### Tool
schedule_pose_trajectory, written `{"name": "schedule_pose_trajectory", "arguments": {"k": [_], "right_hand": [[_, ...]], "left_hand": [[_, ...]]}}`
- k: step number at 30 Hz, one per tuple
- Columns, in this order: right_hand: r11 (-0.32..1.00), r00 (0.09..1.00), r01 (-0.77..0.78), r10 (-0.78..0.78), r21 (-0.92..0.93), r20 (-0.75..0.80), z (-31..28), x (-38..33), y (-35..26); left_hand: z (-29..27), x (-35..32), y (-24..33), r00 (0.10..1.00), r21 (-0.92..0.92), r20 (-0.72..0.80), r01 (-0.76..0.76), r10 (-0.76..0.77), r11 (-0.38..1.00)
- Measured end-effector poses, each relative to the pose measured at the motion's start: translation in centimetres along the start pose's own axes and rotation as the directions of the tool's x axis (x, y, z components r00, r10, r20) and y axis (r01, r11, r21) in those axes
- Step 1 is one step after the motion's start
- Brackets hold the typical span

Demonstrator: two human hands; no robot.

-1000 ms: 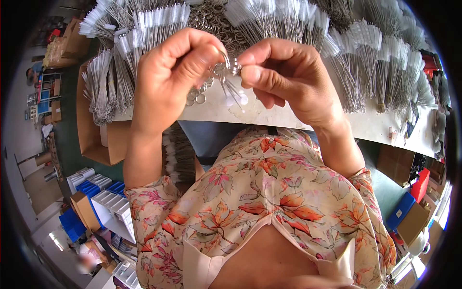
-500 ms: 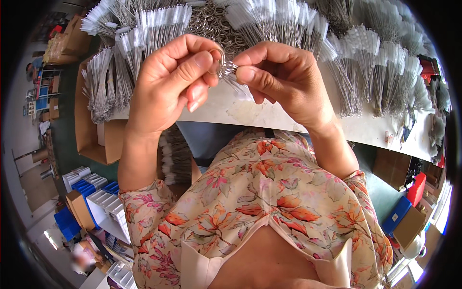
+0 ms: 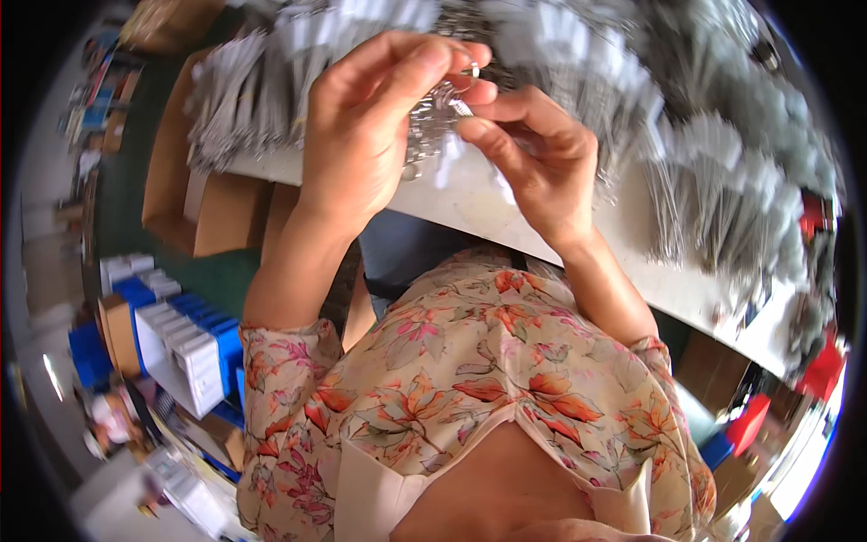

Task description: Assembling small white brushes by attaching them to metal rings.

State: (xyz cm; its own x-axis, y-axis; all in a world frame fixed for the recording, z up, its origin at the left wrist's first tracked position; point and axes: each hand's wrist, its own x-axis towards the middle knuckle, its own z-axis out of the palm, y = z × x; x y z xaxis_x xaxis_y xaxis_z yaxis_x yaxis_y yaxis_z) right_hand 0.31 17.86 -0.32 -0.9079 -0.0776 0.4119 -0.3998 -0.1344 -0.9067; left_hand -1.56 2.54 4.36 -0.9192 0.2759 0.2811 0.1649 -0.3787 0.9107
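Observation:
My left hand is closed, with thumb and fingers pinching a metal ring above the table. Just beneath the ring, my right hand is closed too, its thumb and forefinger on the ribbed wire end of a brush. Motion blur and the fingers hide how wire and ring meet. Behind my hands lie bundles of thin wire brushes with white bristle heads. More loose rings show partly past my left hand, and one small ring lies near the table's front edge.
The pale table carries more brush bundles at the right. An open cardboard box stands at its left end. White and blue bins sit on the lower left, and red objects lie on the lower right.
Both hands have shifted in the view: the left rightward and up, the right slightly downward. The ring is tilted differently between them. The whole scene has turned, blurring the table.

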Motion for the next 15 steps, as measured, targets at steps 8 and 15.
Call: {"name": "schedule_pose_trajectory", "arguments": {"k": [8,15], "right_hand": [[0.919,0.913,-0.27,0.338,-0.287,0.226,-0.3,-3.9,5.7],[0.786,0.783,-0.356,0.546,-0.506,0.297,0.4,-6.3,8.7]], "left_hand": [[-8.5,-5.2,6.2,0.987,0.516,-0.105,0.16,-0.123,0.841],[-17.3,-13.3,-3.8,0.742,0.845,-0.397,0.525,-0.541,0.099]]}}
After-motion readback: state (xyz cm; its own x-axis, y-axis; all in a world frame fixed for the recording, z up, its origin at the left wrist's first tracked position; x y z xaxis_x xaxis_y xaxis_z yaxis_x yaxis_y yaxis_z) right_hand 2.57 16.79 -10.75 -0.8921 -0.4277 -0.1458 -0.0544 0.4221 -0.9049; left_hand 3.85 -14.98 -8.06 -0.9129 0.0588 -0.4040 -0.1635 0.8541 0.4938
